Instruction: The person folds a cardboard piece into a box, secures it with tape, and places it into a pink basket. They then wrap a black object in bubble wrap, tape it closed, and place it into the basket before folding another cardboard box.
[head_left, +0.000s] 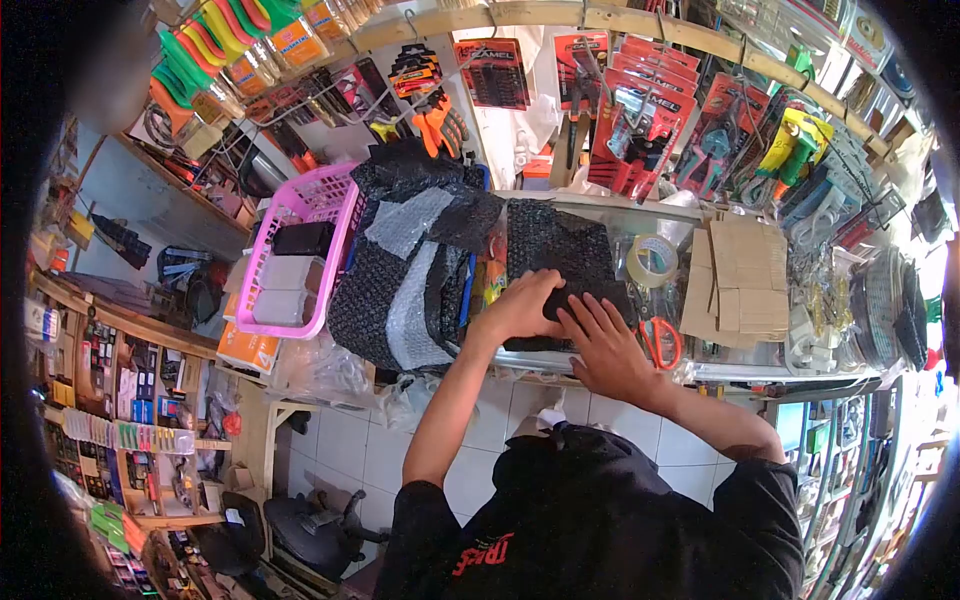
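A sheet of black bubble wrap (560, 238) lies on the glass counter, its near part folded into a dark bundle (597, 294) under both hands. What may be inside the bundle is hidden. My left hand (522, 308) is bent over the bundle's left side, fingers together and gripping the wrap. From the right, my right hand (606, 346) rests on its near edge, fingers spread and stretched out. Just right of the bundle are a roll of tape (652, 261) and orange-handled scissors (661, 343).
Left of my hands are stacked bubble wrap pieces (375, 300) and a pink basket (336, 240) holding boxes. Flattened cardboard (750, 275) lies to the right. Carded tools (640, 130) hang above the counter's back. An office chair (315, 530) stands on the tiled floor behind.
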